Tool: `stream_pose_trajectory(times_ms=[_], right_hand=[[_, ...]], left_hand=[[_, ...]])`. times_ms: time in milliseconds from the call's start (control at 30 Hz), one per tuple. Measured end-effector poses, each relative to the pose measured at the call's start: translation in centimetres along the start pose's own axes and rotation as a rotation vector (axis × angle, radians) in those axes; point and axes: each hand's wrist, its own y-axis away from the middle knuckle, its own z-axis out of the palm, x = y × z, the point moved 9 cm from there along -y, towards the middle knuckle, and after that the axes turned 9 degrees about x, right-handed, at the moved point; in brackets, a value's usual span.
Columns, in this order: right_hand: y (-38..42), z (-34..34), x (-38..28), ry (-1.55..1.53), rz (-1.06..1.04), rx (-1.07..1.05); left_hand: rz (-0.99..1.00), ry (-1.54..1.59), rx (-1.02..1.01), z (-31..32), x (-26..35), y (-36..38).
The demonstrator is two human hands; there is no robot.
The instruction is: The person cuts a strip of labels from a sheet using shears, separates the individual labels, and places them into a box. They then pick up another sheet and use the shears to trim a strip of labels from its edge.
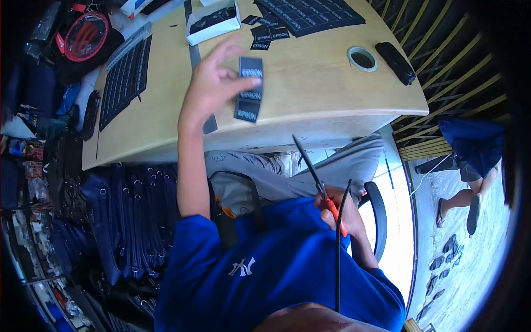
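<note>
My left hand (209, 84) is raised over the near edge of the table (315, 83). Its thumb crosses the front of a short strip of black EPSON labels (248, 95), pinching it, while the other fingers are partly spread and slightly blurred. Several labels run down this strip. Lower right, in front of my body, my right hand (342, 207) is closed round a pair of scissors (332, 209) with orange handles. Their dark blades point up and left, apart from the strip.
Cut EPSON labels (261, 39) lie near a white box (214, 25) of dark pieces. Label sheets (315, 14) lie at the back, another (127, 80) at left. A tape roll (362, 59) and black case (395, 63) sit right. Dark straps (138, 221) hang left. Another person's leg (462, 203) shows right.
</note>
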Motion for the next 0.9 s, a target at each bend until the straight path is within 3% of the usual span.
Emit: stream_pose_trajectory(times_ms=[67, 200, 267, 300, 400, 467, 533, 667, 733, 800, 900], right_hand=[[-1.0, 0.6, -0.4, -0.132, -0.018, 0.057], [-3.6, 1.9, -0.6, -0.206, 0.01, 0.119], [-4.6, 1.4, -2.8, -0.264, -0.074, 0.236], [-4.7, 1.2, -3.4, -0.151, -0.06, 0.241], [-5.0, 1.8, -3.2, -0.208, -0.07, 0.206], [-4.9, 2.4, -3.3, -0.275, 0.03, 0.183], [-4.8, 2.2, -3.5, -0.193, -0.002, 0.23], [-5.1, 1.9, -3.3, -0.316, -0.03, 0.325], [-5.1, 1.8, -3.7, -0.278, -0.027, 0.332], [-5.1, 2.2, -4.8, -0.231, -0.049, 0.27], [-5.1, 2.4, -3.3, -0.195, -0.05, 0.23]], left_hand=[[-0.096, 0.278, -0.123, 1.5, 1.1, 2.6], [-0.229, 0.449, -0.195, 3.7, 2.9, 7.6], [-0.281, 0.554, -0.217, 4.5, 3.0, 9.2], [-0.299, 0.575, -0.238, 4.7, 3.2, 9.7], [-0.317, 0.603, -0.238, 5.3, 2.9, 10.9], [-0.303, 0.57, -0.238, 5.8, 2.8, 11.3], [-0.252, 0.543, -0.073, 4.9, 2.9, 11.4], [-0.152, 0.642, 0.033, 4.3, 3.2, 12.9], [-0.111, 0.649, 0.026, 4.3, 2.6, 13.5], [-0.1, 0.52, -0.11, 5.2, 2.4, 13.9], [-0.196, 0.574, -0.077, 4.8, 1.8, 14.1]])
